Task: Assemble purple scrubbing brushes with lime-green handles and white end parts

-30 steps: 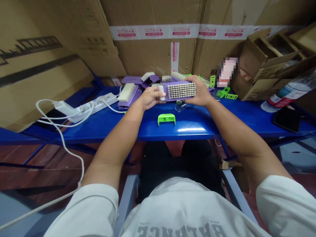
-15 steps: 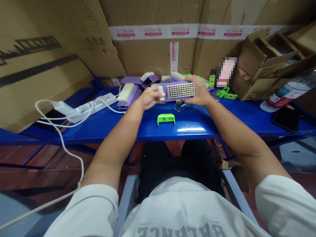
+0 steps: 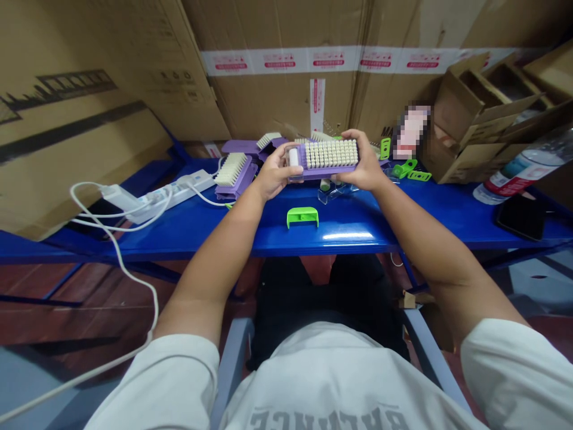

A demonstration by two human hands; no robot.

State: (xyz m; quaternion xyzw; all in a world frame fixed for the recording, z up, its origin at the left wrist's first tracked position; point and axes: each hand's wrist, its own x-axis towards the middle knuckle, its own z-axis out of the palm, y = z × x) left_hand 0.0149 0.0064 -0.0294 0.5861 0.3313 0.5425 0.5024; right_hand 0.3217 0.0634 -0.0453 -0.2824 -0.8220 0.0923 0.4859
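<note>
The purple brush (image 3: 331, 154) is held between both hands (image 3: 272, 175) (image 3: 369, 168).

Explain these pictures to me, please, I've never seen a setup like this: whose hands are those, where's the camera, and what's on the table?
There is no machine here, just one person's bare hands. The view comes from a camera worn on that person's head, looking forward and down. The left hand and right hand hold a purple brush by its two ends. On the blue table, a green part lies nearer the person. To the left are more brushes and a power strip; to the right, a bottle and a phone.
</note>
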